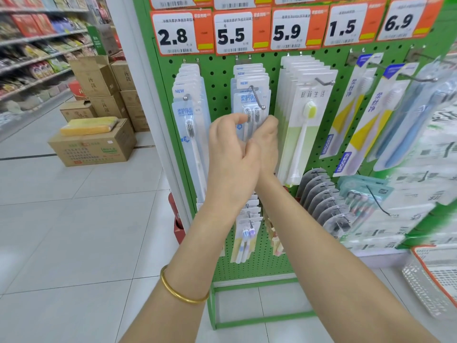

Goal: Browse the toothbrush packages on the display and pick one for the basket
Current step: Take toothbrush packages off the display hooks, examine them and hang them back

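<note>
Task is looking early: browsing is narrowing to 1 item, nothing is off the display yet, and the basket drop is not yet done. Left hand (pixel 232 154) is curling its fingers onto the left edge of the front 2-brush pack (pixel 243 99), which is hanging on the hook (pixel 257 97) under the 5.5 tag (pixel 232 33). Right hand (pixel 268 139) is pinching the pack's right edge. Basket (pixel 430 280) is sitting far right, low down.

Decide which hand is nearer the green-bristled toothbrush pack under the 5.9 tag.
Right. The right hand lies just left of the green-bristled toothbrush pack; the left hand is further left, beyond the right hand.
</note>
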Available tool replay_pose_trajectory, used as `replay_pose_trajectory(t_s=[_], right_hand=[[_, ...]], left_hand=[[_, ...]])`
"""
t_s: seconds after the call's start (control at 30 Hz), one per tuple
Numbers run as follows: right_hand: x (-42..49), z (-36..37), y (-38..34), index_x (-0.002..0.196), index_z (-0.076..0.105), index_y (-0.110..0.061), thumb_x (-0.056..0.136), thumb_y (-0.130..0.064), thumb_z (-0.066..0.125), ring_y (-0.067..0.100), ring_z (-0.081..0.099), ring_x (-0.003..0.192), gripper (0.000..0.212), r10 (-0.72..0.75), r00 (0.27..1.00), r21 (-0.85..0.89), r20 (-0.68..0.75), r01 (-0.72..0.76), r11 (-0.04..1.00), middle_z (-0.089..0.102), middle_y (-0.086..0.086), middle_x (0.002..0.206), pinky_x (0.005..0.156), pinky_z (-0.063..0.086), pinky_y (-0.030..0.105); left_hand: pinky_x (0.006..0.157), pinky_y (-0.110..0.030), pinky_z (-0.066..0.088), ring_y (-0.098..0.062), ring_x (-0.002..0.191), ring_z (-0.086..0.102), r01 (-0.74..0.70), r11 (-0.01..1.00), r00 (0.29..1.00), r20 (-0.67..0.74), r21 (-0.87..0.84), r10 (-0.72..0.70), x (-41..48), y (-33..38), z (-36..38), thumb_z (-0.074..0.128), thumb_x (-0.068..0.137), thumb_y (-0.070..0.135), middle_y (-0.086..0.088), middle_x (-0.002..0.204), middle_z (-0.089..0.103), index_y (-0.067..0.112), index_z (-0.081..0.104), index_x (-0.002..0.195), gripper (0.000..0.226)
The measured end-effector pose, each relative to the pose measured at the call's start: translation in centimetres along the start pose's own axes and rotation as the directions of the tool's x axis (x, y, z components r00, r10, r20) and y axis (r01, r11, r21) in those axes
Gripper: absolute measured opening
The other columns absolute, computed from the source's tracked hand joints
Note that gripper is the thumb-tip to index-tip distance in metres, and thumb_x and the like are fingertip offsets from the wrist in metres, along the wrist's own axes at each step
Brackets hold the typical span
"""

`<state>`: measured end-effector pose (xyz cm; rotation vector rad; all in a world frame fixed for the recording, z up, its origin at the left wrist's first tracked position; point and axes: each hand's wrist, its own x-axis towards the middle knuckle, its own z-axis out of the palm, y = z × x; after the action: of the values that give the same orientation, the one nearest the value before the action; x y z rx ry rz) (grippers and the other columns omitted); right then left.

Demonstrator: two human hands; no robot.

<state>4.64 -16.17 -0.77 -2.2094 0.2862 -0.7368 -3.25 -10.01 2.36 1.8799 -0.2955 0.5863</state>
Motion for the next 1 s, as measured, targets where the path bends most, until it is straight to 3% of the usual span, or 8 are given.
replay_pose_trajectory(t_s=[0.3, 0.43, 0.63, 0.77, 0.87, 1.0], right_hand=[[-1.4, -1.0, 0.2, 0.129, 0.033, 0.003, 0.085, -0.028, 0.045, 0.030, 0.052, 0.102, 0.056, -0.029, 1.000, 0.130, -0.005, 0.029, 0.991, 0.047, 0.017, 0.117, 0.083, 0.043, 0.041], [-1.7, -0.8, 0.5, 0.132, 0.031, 0.002, 0.089, -0.014, 0.043, 0.035, 0.053, 0.105, 0.047, -0.036, 0.999, 0.079, -0.014, 0.037, 0.996, 0.047, 0.019, 0.122, 0.082, 0.044, 0.042], [-1.3, -0.6, 0.7, 0.131, 0.031, 0.001, 0.091, -0.015, 0.042, 0.034, 0.051, 0.107, 0.044, -0.046, 0.999, 0.001, -0.003, 0.046, 0.999, 0.046, 0.018, 0.123, 0.082, 0.043, 0.038], [-1.0, -0.3, 0.8, 0.130, 0.031, 0.001, 0.090, -0.021, 0.047, 0.032, 0.050, 0.108, 0.048, -0.055, 0.998, -0.029, 0.006, 0.055, 0.998, 0.045, 0.017, 0.122, 0.081, 0.040, 0.034], [-0.4, 0.1, 0.5, 0.131, 0.031, 0.000, 0.095, -0.018, 0.040, 0.032, 0.052, 0.108, 0.041, -0.037, 0.999, -0.076, 0.018, 0.038, 0.996, 0.045, 0.017, 0.123, 0.080, 0.040, 0.032], [0.1, -0.1, -0.1, 0.129, 0.031, 0.001, 0.093, -0.022, 0.041, 0.034, 0.050, 0.109, 0.044, -0.010, 0.997, -0.015, 0.073, 0.011, 1.000, 0.043, 0.019, 0.124, 0.087, 0.041, 0.036]], left_hand=[[0.104, -0.015, 0.031, -0.002, 0.122, 0.037, 0.003, 1.000, 1.000, 0.028, 0.007, -0.004, -0.1, 0.2, 0.1, 0.045, 0.090, 0.001, 0.007, 0.122, 0.038, 0.014, 0.046, 0.125, 0.038], [0.099, -0.010, 0.030, -0.004, 0.121, 0.040, 0.008, 1.000, 0.999, 0.041, 0.006, -0.009, -0.3, 0.3, 0.2, 0.044, 0.089, 0.001, 0.004, 0.122, 0.040, 0.014, 0.047, 0.123, 0.036], [0.103, -0.019, 0.033, -0.013, 0.118, 0.046, 0.001, 1.000, 0.999, 0.054, 0.011, -0.002, -0.5, 0.3, 0.1, 0.046, 0.090, 0.001, 0.005, 0.121, 0.040, 0.013, 0.048, 0.123, 0.035], [0.102, -0.015, 0.032, -0.005, 0.121, 0.040, 0.001, 1.000, 0.999, 0.051, 0.011, -0.001, -0.6, 0.3, 0.0, 0.045, 0.090, 0.003, 0.000, 0.124, 0.042, 0.012, 0.048, 0.124, 0.035], [0.100, -0.017, 0.034, -0.007, 0.117, 0.040, -0.003, 1.000, 0.999, 0.040, 0.009, 0.003, -0.6, 0.1, 0.0, 0.046, 0.090, 0.004, -0.005, 0.123, 0.044, 0.011, 0.049, 0.123, 0.034], [0.097, -0.012, 0.032, -0.006, 0.118, 0.038, -0.015, 0.999, 0.999, 0.038, 0.040, 0.013, -0.4, -0.1, 0.0, 0.045, 0.090, 0.003, -0.003, 0.127, 0.043, 0.011, 0.049, 0.124, 0.035]])
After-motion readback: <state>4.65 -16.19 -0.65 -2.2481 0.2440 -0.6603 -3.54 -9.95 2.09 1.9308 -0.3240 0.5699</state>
